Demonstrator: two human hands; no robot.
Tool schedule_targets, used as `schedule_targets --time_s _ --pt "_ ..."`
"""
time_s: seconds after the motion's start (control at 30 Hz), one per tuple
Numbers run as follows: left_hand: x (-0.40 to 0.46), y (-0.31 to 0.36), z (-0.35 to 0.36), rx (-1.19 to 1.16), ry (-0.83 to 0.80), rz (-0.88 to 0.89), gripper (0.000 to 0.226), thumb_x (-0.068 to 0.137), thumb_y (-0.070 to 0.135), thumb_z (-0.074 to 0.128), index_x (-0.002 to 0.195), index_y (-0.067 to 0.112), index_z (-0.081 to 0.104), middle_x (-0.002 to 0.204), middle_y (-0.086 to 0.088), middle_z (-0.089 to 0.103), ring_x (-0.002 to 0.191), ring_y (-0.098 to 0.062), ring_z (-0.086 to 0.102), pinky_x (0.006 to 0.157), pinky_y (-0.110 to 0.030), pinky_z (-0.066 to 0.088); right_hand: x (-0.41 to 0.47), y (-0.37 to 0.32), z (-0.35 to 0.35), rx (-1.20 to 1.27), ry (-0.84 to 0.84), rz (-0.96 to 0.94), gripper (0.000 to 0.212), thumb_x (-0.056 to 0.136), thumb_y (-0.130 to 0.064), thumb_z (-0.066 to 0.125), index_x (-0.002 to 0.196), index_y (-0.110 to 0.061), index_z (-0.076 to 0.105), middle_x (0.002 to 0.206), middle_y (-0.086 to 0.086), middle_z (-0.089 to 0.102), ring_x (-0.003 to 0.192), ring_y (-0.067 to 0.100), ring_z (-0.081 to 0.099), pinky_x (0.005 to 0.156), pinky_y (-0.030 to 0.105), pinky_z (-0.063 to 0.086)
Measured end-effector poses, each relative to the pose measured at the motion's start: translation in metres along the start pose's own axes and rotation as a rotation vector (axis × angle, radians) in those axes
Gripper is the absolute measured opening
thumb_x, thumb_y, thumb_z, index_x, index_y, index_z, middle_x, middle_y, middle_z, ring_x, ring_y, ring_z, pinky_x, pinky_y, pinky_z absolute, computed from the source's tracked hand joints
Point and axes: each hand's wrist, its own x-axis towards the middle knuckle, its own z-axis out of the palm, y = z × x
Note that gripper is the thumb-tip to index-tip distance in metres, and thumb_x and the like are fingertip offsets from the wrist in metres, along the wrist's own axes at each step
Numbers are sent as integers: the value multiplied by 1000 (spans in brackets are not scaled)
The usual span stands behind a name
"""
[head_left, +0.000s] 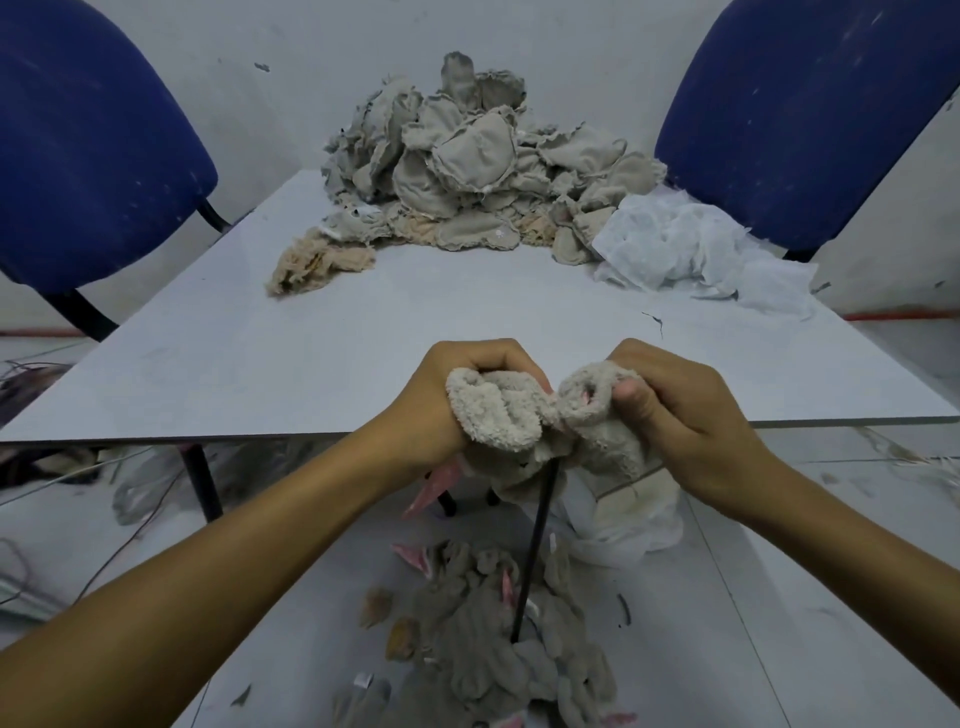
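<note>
A fuzzy beige plush fabric piece (511, 410) hangs in front of the near edge of the white table (322, 332). My left hand (457, 384) grips its left part and my right hand (675, 410) grips its right part, the thumb pressed into the fabric. A thin black rod (535, 551) runs from under the fabric down to the floor. Pink lining shows in the piece's folds. On the far side of the table lies a big heap of grey-beige fabric shells (467, 161).
White stuffing (691, 249) lies at the table's right back. Loose beige fluff (317, 262) sits left of the heap. Two blue chairs (88, 150) (810, 114) flank the table. Finished-looking plush pieces (498, 634) pile on the floor below; wires lie at the left.
</note>
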Motion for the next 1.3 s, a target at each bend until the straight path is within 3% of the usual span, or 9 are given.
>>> schedule_targets --time_s 0.13,0.27,0.5,0.63,0.77,0.93,1.03,1.17,1.3 --pt "3 0 1 40 -24 -21 23 72 -5 62 70 18 65 66 12 67 62 0 61 61 -15 46 -10 5 12 -62 45 -5 21 101 -37 46 80 -40 42 72 -16 45 66 -1 47 58 19 34" --pt "8 -6 -4 269 -187 -50 24 70 -1 57 61 20 51 59 7 48 59 -9 41 58 -27 33 -17 2 25 -131 38 32 25 99 -37 46 81 -49 34 64 -22 34 60 -6 40 56 10 26" --pt "2 -9 -3 347 -132 -11 32 74 -8 54 63 22 52 60 9 50 60 -7 42 59 -26 35 -13 -3 14 -183 95 7 30 99 -33 46 72 -22 50 67 -15 41 62 -4 42 57 11 29" --pt "4 -8 -2 591 -261 51 2 85 1 68 85 2 69 80 -8 67 76 -26 62 69 -43 50 -14 -5 17 -216 20 -9 18 98 -34 47 82 -41 42 66 -25 35 63 -12 42 58 7 30" --pt "0 2 1 704 -338 51 16 86 12 70 101 9 72 95 -6 70 90 -26 64 77 -44 50 -13 -7 21 -192 20 0 25 98 -34 47 84 -51 36 66 -25 37 65 -11 45 59 7 30" --pt "-5 2 5 872 -404 53 10 84 14 68 91 8 64 90 -3 62 84 -25 58 73 -45 48 -9 -4 11 -107 136 41 18 94 -35 55 87 -25 68 78 -18 58 73 0 55 64 13 38" --pt "-8 1 8 997 -420 40 15 82 16 68 95 11 63 95 -1 61 88 -24 57 73 -45 49 -12 -3 11 -130 140 59 23 93 -38 55 83 -22 68 75 -12 60 72 5 55 63 19 40" --pt "-8 5 2 597 -352 17 26 84 20 62 104 3 65 104 -12 61 98 -29 58 87 -48 47 -17 -2 18 -140 58 85 26 94 -39 53 82 -20 67 68 -17 52 67 -1 50 60 13 34" --pt "-9 16 -14 43 -544 -262 101 59 58 82 131 -7 53 131 -27 50 119 -35 50 103 -44 41 -13 -1 11 -181 84 101 24 93 -37 59 92 -17 73 77 -7 63 71 3 55 62 10 36"
